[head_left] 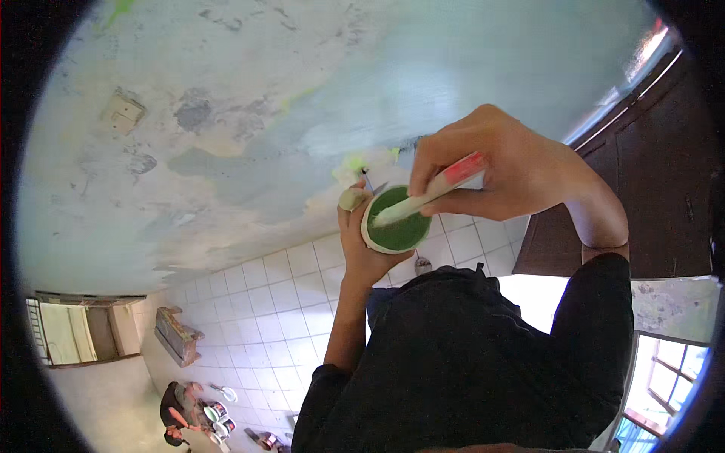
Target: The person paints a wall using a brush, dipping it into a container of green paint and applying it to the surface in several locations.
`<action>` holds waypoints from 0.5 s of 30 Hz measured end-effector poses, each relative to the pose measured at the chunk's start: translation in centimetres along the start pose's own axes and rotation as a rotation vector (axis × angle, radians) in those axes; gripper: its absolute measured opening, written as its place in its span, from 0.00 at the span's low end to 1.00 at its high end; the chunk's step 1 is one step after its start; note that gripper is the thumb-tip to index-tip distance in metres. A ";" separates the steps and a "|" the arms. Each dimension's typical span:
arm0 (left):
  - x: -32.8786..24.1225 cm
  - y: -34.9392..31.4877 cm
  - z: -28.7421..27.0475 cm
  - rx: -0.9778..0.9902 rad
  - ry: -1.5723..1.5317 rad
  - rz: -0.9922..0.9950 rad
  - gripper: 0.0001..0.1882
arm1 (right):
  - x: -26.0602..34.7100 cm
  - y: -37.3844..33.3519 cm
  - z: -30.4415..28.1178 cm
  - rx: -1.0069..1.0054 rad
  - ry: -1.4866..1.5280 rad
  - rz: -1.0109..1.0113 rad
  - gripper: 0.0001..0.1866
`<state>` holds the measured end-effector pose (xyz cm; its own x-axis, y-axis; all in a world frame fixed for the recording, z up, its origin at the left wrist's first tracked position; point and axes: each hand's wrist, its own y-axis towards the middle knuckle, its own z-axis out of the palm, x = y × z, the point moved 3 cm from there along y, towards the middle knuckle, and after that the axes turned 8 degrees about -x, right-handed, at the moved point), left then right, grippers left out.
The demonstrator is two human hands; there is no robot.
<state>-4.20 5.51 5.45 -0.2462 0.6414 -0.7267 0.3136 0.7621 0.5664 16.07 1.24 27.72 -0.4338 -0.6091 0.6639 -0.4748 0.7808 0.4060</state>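
Observation:
My left hand (361, 253) is wrapped round a small round tub (394, 248) with a pale rim and green inside. Above it, my right hand (491, 170) pinches a paintbrush (434, 192) by its pale handle with a red end. The brush's whitish tip reaches down into the tub, against the green. Beside the left fingers is a small round pale-green thing (351, 198) that I cannot make out. A thin grey blade-like piece (380, 188) shows at the tub's far rim.
Ahead stands a patchy pale-blue wall (302, 136) with a switch plate (124, 113). A dark brown door (642, 174) is at right. Over the white tiled floor (279, 302), at lower left, are a wooden bench (175, 336) and another person (177, 411) beside several buckets (219, 415).

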 end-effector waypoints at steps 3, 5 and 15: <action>0.3 -0.2 1.2 -0.019 -0.043 -0.057 0.56 | -2.0 -0.4 1.4 0.031 -0.111 -0.033 0.12; 0.2 -0.4 1.6 -0.032 -0.122 -0.110 0.55 | -2.9 -0.7 2.2 0.018 -0.093 -0.067 0.12; 0.3 -0.5 3.6 -0.093 -0.160 -0.199 0.53 | -5.3 -1.9 2.7 0.032 -0.183 -0.004 0.14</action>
<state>-1.15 5.01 3.50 -0.1444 0.4621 -0.8750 0.1859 0.8812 0.4347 17.26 2.58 21.74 -0.5623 -0.6297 0.5360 -0.4995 0.7752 0.3867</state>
